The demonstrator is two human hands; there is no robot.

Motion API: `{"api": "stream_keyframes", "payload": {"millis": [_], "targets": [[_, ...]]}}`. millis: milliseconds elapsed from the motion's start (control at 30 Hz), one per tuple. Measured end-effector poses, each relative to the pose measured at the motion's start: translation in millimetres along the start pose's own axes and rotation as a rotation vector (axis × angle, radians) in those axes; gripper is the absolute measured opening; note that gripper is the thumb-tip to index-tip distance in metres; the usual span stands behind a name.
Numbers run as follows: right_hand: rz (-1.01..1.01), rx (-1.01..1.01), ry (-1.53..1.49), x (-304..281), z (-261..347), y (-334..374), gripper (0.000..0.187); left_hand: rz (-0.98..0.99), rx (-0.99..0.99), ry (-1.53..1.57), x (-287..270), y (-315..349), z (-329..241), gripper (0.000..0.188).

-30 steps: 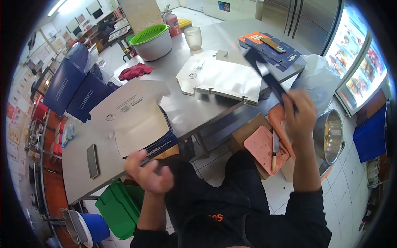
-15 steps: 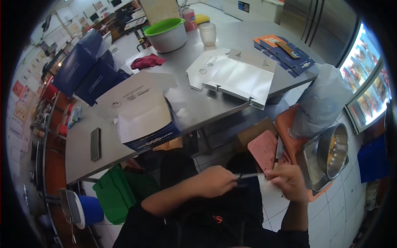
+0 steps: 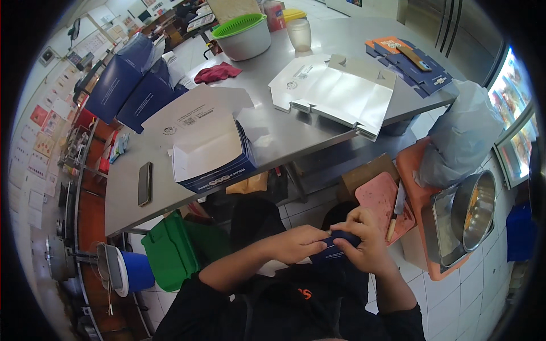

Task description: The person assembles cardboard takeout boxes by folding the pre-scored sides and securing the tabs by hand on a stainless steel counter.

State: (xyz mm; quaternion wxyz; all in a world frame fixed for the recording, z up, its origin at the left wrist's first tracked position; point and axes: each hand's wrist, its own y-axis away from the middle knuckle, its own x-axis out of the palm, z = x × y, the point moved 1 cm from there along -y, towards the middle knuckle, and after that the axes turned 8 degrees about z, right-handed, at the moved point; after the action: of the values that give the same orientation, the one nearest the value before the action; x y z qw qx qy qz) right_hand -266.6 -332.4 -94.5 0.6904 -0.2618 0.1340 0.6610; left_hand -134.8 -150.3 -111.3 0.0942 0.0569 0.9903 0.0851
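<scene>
Close to my body, my left hand point(image 3: 297, 244) and my right hand point(image 3: 367, 241) both grip a navy-blue cardboard box piece point(image 3: 331, 254) with small pale print. My left thumb and fingers pinch one edge of it. The fingers of my right hand curl over its upper side, with the thumb pressed on the blue face. Most of the piece is hidden by my hands and dark clothing. Beyond, at the table's near edge, an assembled blue-and-white box point(image 3: 213, 153) stands with its lid up.
On the steel table point(image 3: 267, 136) lie flat box blanks point(image 3: 341, 91), a dark phone point(image 3: 145, 183) and a red cloth point(image 3: 217, 73). Folded blue boxes point(image 3: 122, 85) stand at left. To the right are a knife point(image 3: 396, 209) on a pink board point(image 3: 378, 199) and a metal bowl point(image 3: 476, 204).
The cardboard piece, seen nearly edge-on before, now shows its blue face. My right hand has come left and closer to my left hand. The whole view has shifted slightly.
</scene>
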Motion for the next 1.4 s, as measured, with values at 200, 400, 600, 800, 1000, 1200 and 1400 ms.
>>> {"api": "stream_keyframes", "payload": {"millis": [200, 400, 600, 800, 1000, 1200, 1400], "targets": [[-0.047, -0.033, -0.063, 1, -14, 9, 0.028, 0.017, 0.034, -0.053, 2, -8, 9, 0.034], [-0.382, -0.387, 0.256, 3, -4, 19, 0.033, -0.299, 0.038, 0.274, -18, -7, -2, 0.023], [-0.23, -0.459, 0.061, 19, -3, 14, 0.059, -0.476, 0.305, 0.339, -15, -31, -41, 0.044], [-0.257, -0.491, 0.095, 16, -5, 23, 0.055, -0.409, 0.341, 0.506, -17, -31, -40, 0.03], [-0.39, -0.313, 0.289, 16, -13, 21, 0.042, -0.51, 0.336, 0.327, 10, -45, -36, 0.021], [-0.532, -0.258, 0.376, 25, -30, 13, 0.057, -0.485, 0.232, 0.334, 22, -48, -14, 0.03], [-0.498, -0.192, 0.143, 7, -57, 23, 0.079, -0.527, 0.543, 1.235, -15, -38, 15, 0.032]]}}
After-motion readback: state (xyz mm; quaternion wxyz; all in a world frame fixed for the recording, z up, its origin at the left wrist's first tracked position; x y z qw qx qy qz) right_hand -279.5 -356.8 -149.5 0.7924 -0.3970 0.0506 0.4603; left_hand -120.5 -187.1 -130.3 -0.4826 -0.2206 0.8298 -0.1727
